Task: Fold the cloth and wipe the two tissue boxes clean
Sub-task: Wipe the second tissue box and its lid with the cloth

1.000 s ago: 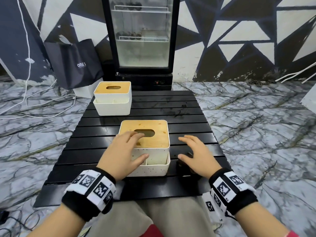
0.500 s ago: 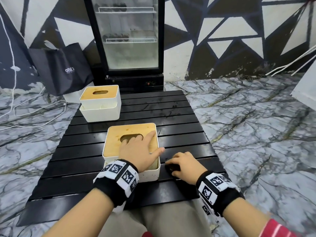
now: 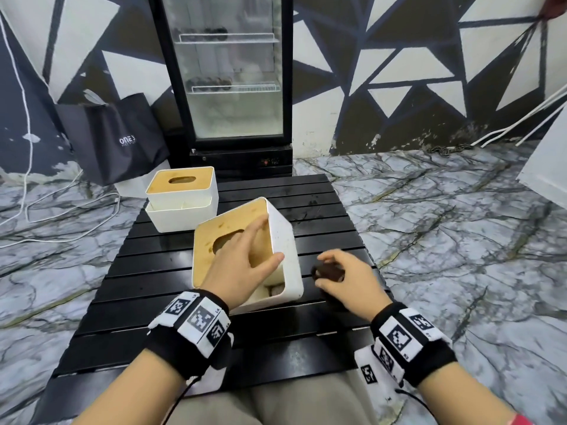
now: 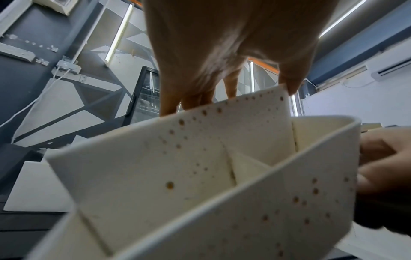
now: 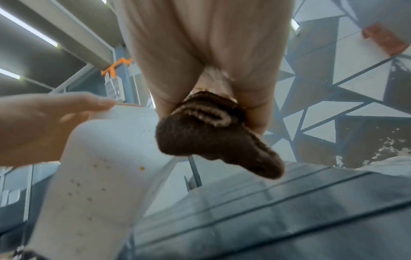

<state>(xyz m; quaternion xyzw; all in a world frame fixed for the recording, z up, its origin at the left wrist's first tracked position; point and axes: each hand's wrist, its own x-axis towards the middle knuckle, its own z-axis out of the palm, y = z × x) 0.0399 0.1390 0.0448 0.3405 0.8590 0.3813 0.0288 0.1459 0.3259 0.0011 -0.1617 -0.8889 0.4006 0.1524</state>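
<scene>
A glass-door fridge (image 3: 230, 84) and a black shopping bag (image 3: 115, 138) stand behind the black slatted table (image 3: 147, 265). At its far left sits the far tissue box (image 3: 181, 199), upright and apart from both hands. The near tissue box (image 3: 245, 253), white with a bamboo lid, is tilted up on 1 edge; the left hand (image 3: 242, 262) grasps it, fingers across the lid, thumb on the white side. Just to its right, the right hand (image 3: 346, 282) clenches a bunched dark brown cloth (image 5: 213, 133). Only the wrist views show the brown specks on the box's white walls (image 4: 177, 158).
</scene>
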